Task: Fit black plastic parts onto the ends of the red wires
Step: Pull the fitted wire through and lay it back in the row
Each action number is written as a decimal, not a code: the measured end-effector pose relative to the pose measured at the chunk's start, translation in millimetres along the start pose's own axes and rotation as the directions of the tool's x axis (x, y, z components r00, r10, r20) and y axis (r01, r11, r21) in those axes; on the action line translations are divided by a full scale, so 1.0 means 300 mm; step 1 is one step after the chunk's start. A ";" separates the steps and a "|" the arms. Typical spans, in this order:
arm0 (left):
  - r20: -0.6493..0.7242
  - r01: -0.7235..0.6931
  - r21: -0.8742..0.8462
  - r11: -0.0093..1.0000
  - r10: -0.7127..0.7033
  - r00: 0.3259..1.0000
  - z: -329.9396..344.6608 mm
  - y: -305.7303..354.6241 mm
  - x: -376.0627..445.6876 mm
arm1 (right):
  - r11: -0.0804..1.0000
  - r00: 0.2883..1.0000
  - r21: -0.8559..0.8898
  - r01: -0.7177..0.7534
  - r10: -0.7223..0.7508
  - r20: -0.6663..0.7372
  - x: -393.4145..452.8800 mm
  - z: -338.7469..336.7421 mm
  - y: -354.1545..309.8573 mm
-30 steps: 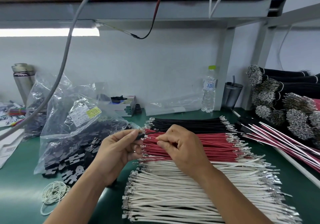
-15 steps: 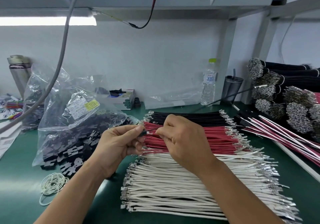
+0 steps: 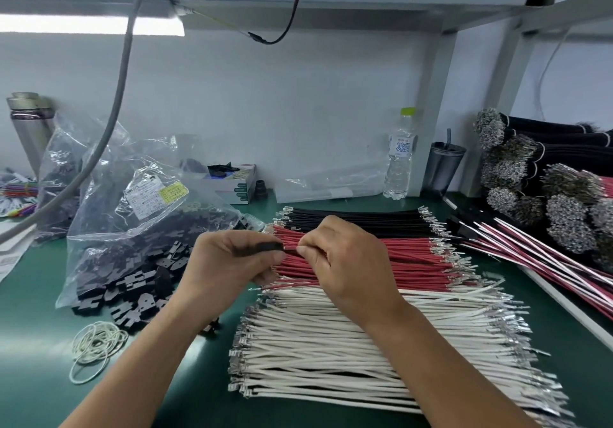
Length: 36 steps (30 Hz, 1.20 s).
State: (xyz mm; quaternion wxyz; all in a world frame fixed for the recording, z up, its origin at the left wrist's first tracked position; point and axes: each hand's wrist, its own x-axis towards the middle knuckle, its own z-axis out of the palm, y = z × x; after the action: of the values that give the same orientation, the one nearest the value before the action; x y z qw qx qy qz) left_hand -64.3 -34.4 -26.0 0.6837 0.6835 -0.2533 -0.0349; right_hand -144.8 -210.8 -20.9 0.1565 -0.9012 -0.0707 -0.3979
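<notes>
Black plastic part (image 3: 262, 248), pinched between thumb and fingers of the left hand (image 3: 229, 263), is lying with its long axis roughly left to right, its open end pointing right toward the right hand (image 3: 348, 261). The right grip is pinching the end of one red wire (image 3: 290, 251) between thumb and forefinger, the wire end pointing left at the part; the two are meeting just between the hands, above the left ends of the red wires (image 3: 414, 258). Whether the terminal is seated inside the part cannot be told.

Three flat batches of wires are lying side by side on the green surface (image 3: 30, 344), all with long axes left to right: black wires (image 3: 365, 220) farthest, the red ones in the middle, white wires (image 3: 365, 344) nearest. Each batch is too dense to count; metal terminals are showing at both ends.

One clear bag (image 3: 132, 228) of black parts is sitting left of the hands, its mouth spilling parts onto the surface. One loose heap of rubber bands (image 3: 96, 344) is lying in front of it. One water bottle (image 3: 399, 159) and one dark cup (image 3: 442, 169) are standing upright at the back. Bundled wires (image 3: 530, 195) are stacked at the right.
</notes>
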 end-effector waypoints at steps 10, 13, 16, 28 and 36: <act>0.087 0.004 0.002 1.000 -0.004 0.996 -0.004 0.011 -0.012 | 1.000 0.999 0.006 0.030 -0.030 0.043 0.003 -0.028 0.002; 0.050 -0.011 0.002 1.000 0.011 0.999 -0.007 0.003 -0.002 | 0.989 0.996 -0.127 0.082 -0.087 -0.038 0.018 -0.064 -0.002; -0.012 0.007 -0.032 0.999 -0.007 1.000 -0.022 -0.011 0.008 | 0.994 0.992 -0.099 0.036 -0.024 0.127 0.007 -0.072 -0.034; -0.048 0.033 -0.051 0.998 -0.035 0.998 -0.026 -0.032 0.018 | 0.952 0.824 0.057 -0.301 0.230 0.518 -0.017 -0.042 -0.035; 0.020 0.080 -0.117 0.990 -0.078 0.997 -0.044 -0.015 0.016 | 0.940 0.987 0.305 -0.150 0.127 0.096 -0.025 -0.072 0.022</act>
State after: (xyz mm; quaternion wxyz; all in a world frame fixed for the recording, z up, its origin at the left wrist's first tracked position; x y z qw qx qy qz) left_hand -53.4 -24.5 -28.0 0.7190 0.6511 -0.2289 -0.0820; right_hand -163.3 -224.5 -14.4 0.3216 -0.8822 -0.0749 -0.3357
